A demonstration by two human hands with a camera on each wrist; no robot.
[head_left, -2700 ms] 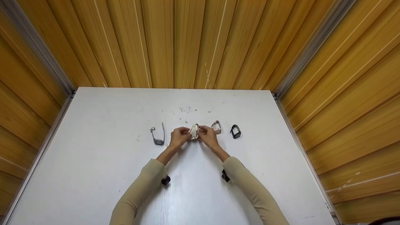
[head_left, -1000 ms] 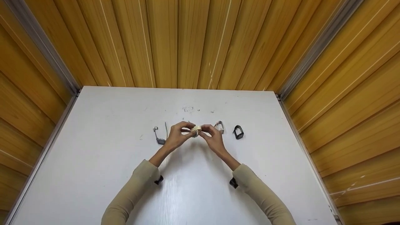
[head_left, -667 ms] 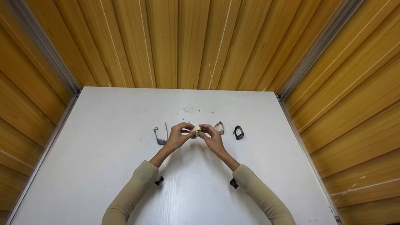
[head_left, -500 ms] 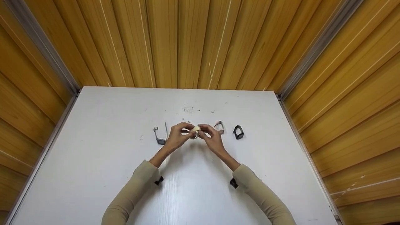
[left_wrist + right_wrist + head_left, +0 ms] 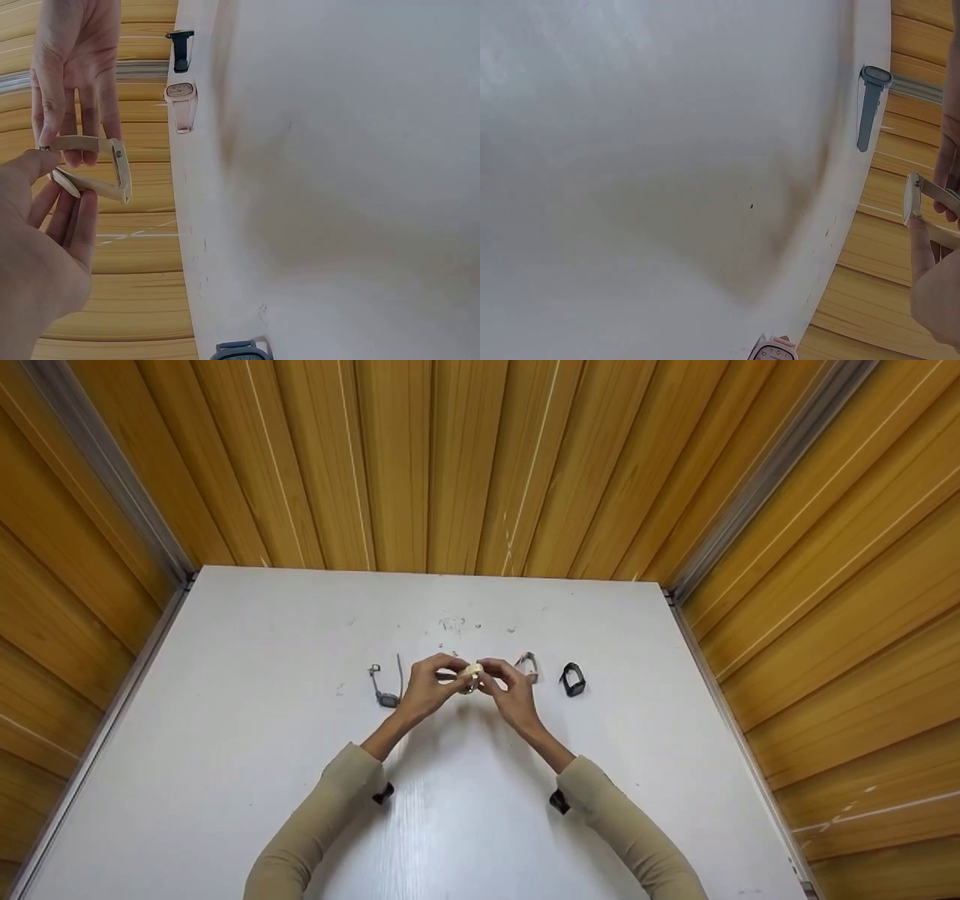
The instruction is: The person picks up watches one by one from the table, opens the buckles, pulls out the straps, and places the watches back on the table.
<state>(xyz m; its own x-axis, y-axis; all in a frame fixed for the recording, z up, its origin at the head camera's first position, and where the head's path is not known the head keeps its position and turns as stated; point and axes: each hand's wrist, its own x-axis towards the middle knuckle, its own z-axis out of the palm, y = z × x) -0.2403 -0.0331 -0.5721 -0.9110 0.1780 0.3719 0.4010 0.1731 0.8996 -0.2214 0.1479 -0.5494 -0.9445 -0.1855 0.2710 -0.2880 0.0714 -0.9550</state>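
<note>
Both hands hold a cream wristwatch [image 5: 472,678] just above the table, its strap bent round into a loop. In the left wrist view, the watch [image 5: 122,174] hangs between the hands with its case side-on to the camera. My left hand [image 5: 429,688] pinches the strap near where its ends meet; the thumb and fingers hide part of the clasp. From the other side, my right hand [image 5: 514,694] grips the watch with thumb and fingers. The right wrist view has the case [image 5: 912,199] near the right hand [image 5: 937,292], partly cut off by the frame edge.
On the white table [image 5: 300,780], a grey-blue watch [image 5: 388,700] lies unfastened at left. A pink watch [image 5: 531,676] sits right of the hands, with a black watch [image 5: 574,688] farther right. Small dark marks dot the surface behind. Wood-patterned panels [image 5: 450,465] surround the table.
Since the earliest frame, the hands have turned the cream watch so its loop shows edge-on, and the wrists have spread apart. Over the last second the hands have barely moved.
</note>
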